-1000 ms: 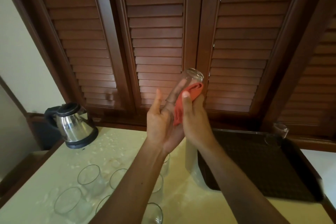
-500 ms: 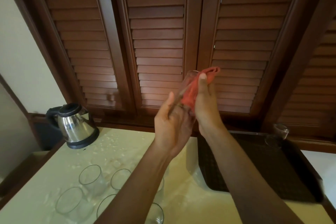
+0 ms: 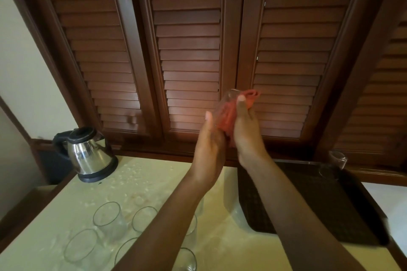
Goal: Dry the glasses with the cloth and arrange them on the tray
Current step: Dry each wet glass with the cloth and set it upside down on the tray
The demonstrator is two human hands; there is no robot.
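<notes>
— How were your hands placed at that moment?

— Both forearms ran up from the bottom of the frame and met just right of centre, raised in front of the shutters. My left hand (image 3: 209,145) cupped the lower part of the glass (image 3: 226,103), palm turned inward and thumb standing up along its side, fingers curled behind it. My right hand (image 3: 245,130) gripped the cloth (image 3: 251,97) against the glass, thumb pressed on the fabric near the rim.

— And the glass itself?

— Clear, smooth, tilted with its mouth toward the upper right. The cloth was soft, reddish orange, bunched in folds; part of it showed red through the glass wall, though I could not tell whether that part was inside or behind.

— Where were the rest?

— Several clear tumblers (image 3: 108,220) stood grouped at the lower left of the frame on the pale, glossy counter (image 3: 141,182), partly hidden by my left forearm. The tray (image 3: 356,204) sat at the right, dark, rectangular, with a woven-looking surface and a raised edge. One glass at its far right corner (image 3: 337,158) looked blurred.

— Anything else?

— A shiny steel kettle (image 3: 88,156) with a black lid and handle stood at the left, and dark brown wooden louvred shutters (image 3: 189,50) filled the upper frame.
</notes>
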